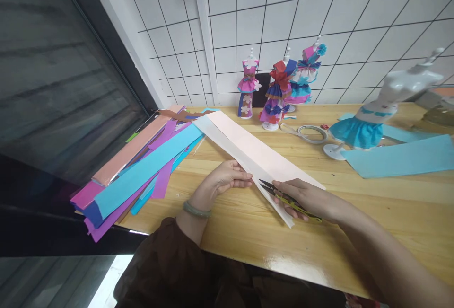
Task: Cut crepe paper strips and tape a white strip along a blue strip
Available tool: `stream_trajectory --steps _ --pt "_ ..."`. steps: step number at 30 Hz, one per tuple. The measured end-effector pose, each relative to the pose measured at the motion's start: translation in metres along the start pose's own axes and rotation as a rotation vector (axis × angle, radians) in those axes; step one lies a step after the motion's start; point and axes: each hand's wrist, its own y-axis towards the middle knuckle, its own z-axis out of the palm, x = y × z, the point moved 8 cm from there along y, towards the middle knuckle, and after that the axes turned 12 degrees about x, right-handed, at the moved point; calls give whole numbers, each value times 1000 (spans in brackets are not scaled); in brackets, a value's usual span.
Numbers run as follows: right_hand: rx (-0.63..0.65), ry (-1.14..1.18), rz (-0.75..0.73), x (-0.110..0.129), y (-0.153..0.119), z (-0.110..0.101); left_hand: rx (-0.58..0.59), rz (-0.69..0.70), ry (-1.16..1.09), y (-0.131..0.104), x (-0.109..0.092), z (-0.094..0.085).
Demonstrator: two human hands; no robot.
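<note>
A long white paper strip (227, 138) lies slantwise on the wooden table, beside and partly against a pale pink sheet (262, 149). My left hand (230, 176) is closed on the white strip's near edge, pinching it between thumb and fingers. In my right hand (304, 197) is a pair of scissors (291, 202) with black blades and yellow-green handles. Their blades are a little apart and point left over the white strip, close to my left fingertips. Whether they are cutting into the paper cannot be made out.
Coloured crepe paper strips (149, 166) are piled at the left edge. Small dressed mannequins (248, 78) stand at the back, near a tape roll (312, 134). To the right are a larger mannequin in a blue skirt (358, 132) and folded light-blue paper (404, 159).
</note>
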Motion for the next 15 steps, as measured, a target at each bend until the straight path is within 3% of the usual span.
stream_trajectory --steps 15 --pt "-76 -35 -26 7 4 -1 6 14 12 0 -1 2"
